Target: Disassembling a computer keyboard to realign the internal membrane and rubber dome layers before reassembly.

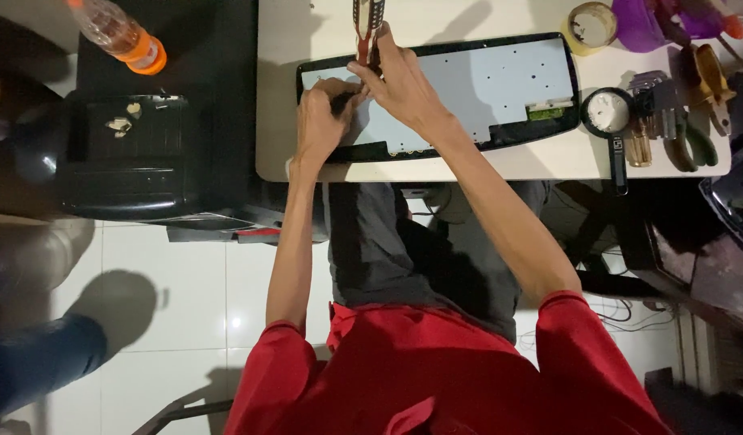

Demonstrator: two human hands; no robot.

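White desk (291,97) — opened keyboard (484,89), hands

**Bench surroundings**

Upper left: plastic bottle (118,34) with orange cap, lying tilted on a dark surface. Below it, a black printer-like box (126,157). Upper right on the white table (283,97): tape roll (592,26), purple object (637,22), round magnifier (608,113) with black handle, pliers (698,121) just beside it. Lower left: white tiled floor (202,282).
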